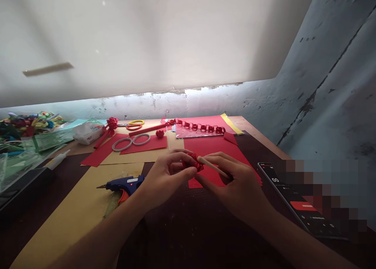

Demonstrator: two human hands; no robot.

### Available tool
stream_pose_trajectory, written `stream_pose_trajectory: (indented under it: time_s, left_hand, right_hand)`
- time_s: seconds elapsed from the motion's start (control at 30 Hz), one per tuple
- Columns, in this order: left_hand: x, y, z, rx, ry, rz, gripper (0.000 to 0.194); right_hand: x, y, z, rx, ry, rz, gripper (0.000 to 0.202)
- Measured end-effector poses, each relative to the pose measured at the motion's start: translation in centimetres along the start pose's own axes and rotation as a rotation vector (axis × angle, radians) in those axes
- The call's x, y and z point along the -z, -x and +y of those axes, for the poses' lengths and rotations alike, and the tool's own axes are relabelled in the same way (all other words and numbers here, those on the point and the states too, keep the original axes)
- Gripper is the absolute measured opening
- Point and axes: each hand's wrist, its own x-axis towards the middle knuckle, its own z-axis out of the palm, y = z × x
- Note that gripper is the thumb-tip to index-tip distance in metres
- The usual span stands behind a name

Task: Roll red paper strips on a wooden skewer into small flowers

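My left hand [173, 171] is closed around a small red paper flower [190, 163], partly hidden by the fingers. In my right hand [232, 175] is a thin pale wooden stick [216, 168], its tip touching the red paper. The two hands meet above the dark table, in front of several red paper sheets [223, 151]. Left of my left wrist lies a blue glue gun [127, 184] with an orange trigger and a lit red light. A finished-looking red paper ball [159, 133] rests farther back.
A red paper chain [199, 126] lies at the back beside a red paper tube [148, 129]. Scissors with grey handles [122, 144] and yellow-orange scissors [135, 125] lie left of centre. A phone [293, 198] is at right; plastic bags of coloured paper [38, 130] fill the far left.
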Motion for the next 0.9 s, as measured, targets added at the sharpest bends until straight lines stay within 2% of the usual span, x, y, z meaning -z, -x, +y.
stream_pose_trajectory:
  time_s: [0.1,0.2,0.3,0.43,0.7,0.9]
  left_hand:
    - [0.0,0.0,0.2,0.006,0.009,-0.004,0.012]
    - [-0.1,0.1,0.0,0.005,0.021,0.005,0.013]
    - [-0.1,0.1,-0.2,-0.050,-0.127,0.066,0.013]
    - [-0.2,0.3,-0.5,-0.124,-0.324,0.143,0.013]
    - [-0.5,0.4,-0.8,-0.090,-0.234,0.172,0.015]
    - [-0.5,0.4,-0.6,-0.095,-0.270,0.172,0.014]
  right_hand:
    - [-0.1,0.1,0.0,0.016,0.017,0.029,0.018]
    - [-0.1,0.2,0.1,0.050,0.008,0.038,0.022]
    - [-0.3,0.2,0.2,0.066,0.002,0.039,0.027]
    - [-0.4,0.2,0.0,0.051,0.076,0.061,0.021]
    - [-0.8,0.3,-0.6,0.094,0.121,0.155,0.017]
    - [-0.7,0.7,-0.5,0.093,0.182,0.145,0.014]
